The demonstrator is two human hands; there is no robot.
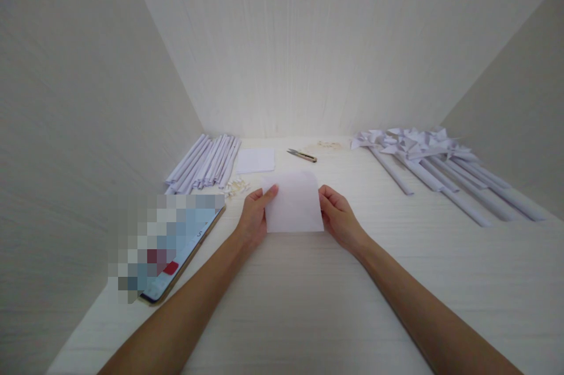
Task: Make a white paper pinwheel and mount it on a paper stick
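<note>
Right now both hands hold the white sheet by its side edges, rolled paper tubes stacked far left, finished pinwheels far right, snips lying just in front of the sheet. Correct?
Not quite. The snips lie beyond the white sheet, toward the back wall, not in front of it. The head view shows this. The rest stands: left hand and right hand hold its side edges, rolled paper tubes far left, pinwheels far right.

Pale table (282, 304) bears paper rolls (205, 163), pinwheels (436, 154), scissors (302, 155), tablet (176, 245).

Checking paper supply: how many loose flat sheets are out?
2: one sheet held between left hand and right hand; one spare sheet beside the rolled tubes.
</note>
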